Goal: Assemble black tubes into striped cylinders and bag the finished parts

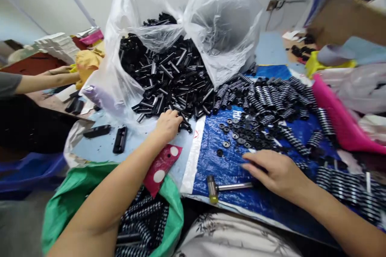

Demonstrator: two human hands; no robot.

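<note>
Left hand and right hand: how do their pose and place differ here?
Pose: the left hand has its fingers curled downward, while the right hand holds its thumb and fingers apart.
Place: the left hand is at the near edge of the black tubes; the right hand is over the blue sheet, near the black discs.
Both are bare.

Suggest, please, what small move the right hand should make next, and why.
Probably, the right hand should pinch one of the small round black discs: it hovers open close beside them, while the left hand is at the front edge of the heap of glossy black cylindrical parts.
</note>
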